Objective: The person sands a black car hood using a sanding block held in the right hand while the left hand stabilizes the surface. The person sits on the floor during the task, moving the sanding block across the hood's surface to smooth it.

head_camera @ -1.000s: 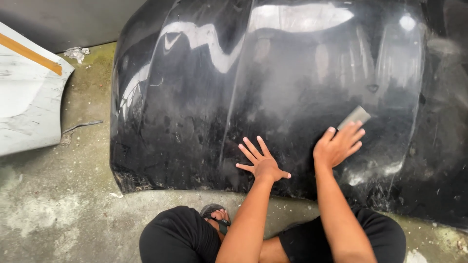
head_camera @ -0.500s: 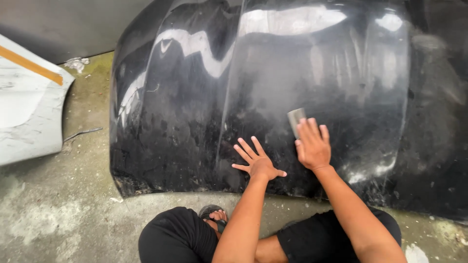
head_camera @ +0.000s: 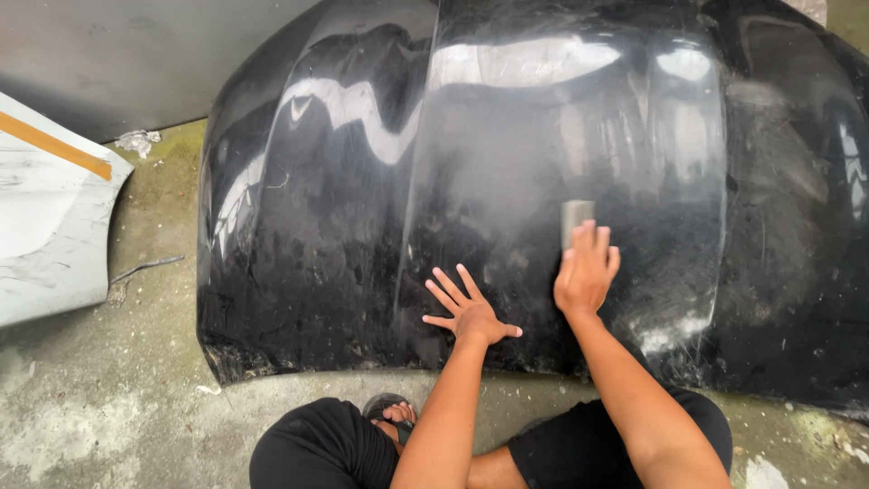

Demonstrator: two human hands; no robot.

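Sliding leftward since before, my right hand [head_camera: 584,272] presses a grey sanding block [head_camera: 576,218], apparently, on the black hood [head_camera: 362,226]; left hand [head_camera: 469,312] splayed flat, empty.

Under the right hand [head_camera: 587,276] sits a grey sanding block [head_camera: 576,219] on a glossy black car hood [head_camera: 362,226] streaked with white reflections, while far left of the left hand [head_camera: 471,311] lies a white panel [head_camera: 45,235] with an orange stripe.

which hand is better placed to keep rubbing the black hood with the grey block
Right. The right hand already presses the grey block onto the black hood, while the left hand lies flat and spread near the lower edge, holding nothing.
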